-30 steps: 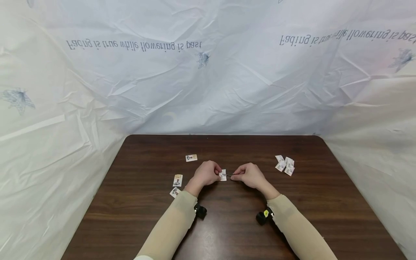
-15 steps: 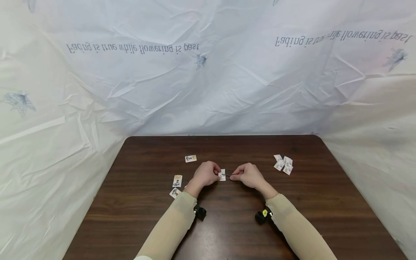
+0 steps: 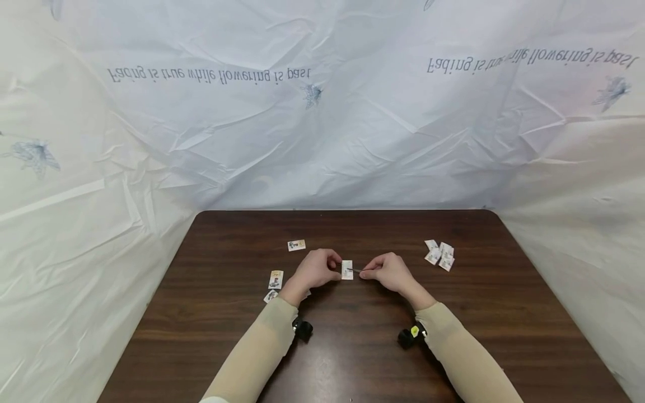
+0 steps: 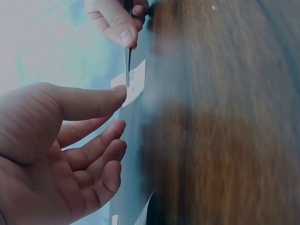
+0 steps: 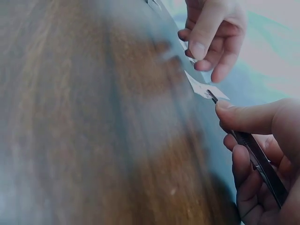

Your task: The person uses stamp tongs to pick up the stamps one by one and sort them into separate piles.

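Observation:
My right hand [image 3: 390,271] grips a pair of dark tweezers [image 5: 255,157] between thumb and fingers. The tweezers' tips reach over the printed face of a small white card [image 3: 347,270], in front of me near the middle of the table. In the right wrist view the card looks bent, with its corners raised. My left hand [image 3: 317,267] is just left of the card, thumb and fingers apart and loosely bent. From the right wrist the left fingertips [image 5: 198,50] show a gap to the card; in the left wrist view the thumb overlaps its edge.
Left of the hands, a printed card [image 3: 296,244] lies farther back, another card [image 3: 275,279] nearer, and a third card [image 3: 270,296] partly under the left forearm's outline. Several white cards [image 3: 439,256] overlap at the right. A white sheet [image 3: 322,140] hangs behind the brown table [image 3: 353,358].
My left hand has let go of the card's left edge and moved slightly left, so the whole card shows. The right hand with the tweezers stays nearly in place.

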### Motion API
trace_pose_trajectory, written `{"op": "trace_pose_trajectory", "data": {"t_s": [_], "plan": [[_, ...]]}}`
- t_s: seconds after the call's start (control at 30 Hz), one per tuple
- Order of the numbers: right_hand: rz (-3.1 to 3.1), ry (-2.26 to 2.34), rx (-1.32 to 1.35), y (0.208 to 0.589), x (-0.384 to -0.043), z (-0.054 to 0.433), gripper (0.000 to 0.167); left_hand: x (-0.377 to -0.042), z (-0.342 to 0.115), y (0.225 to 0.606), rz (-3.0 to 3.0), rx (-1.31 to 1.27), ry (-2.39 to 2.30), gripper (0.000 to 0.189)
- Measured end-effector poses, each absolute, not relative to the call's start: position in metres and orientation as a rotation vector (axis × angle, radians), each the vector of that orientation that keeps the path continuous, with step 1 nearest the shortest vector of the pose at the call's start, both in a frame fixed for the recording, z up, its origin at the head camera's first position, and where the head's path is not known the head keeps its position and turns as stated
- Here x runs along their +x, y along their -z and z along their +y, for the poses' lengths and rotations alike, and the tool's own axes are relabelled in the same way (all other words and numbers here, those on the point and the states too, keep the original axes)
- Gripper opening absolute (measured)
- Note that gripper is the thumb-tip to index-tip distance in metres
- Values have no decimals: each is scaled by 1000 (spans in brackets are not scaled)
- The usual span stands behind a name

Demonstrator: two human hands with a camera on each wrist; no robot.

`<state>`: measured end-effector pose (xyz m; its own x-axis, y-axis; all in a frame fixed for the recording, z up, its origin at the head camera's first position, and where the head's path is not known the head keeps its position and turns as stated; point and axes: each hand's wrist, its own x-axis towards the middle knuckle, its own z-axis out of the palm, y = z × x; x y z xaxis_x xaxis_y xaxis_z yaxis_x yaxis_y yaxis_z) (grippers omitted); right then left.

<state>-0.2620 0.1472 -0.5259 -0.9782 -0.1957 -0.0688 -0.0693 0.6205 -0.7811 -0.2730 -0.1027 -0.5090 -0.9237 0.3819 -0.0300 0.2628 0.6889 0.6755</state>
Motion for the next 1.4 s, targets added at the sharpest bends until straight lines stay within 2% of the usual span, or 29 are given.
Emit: {"op": "trace_pose_trajectory", "data": {"t_s": [0.7, 1.03, 1.4], "plan": [[2698, 1393, -40, 520, -248, 219, 27, -260, -155, 493, 2699, 622, -1183, 24], [2740, 1386, 23, 517, -242, 242, 29, -250, -187, 498, 2719, 553, -1181, 19], [2753, 1429, 151, 516, -238, 267, 35, -236, -205, 505, 2796, 601, -1047, 9]]}}
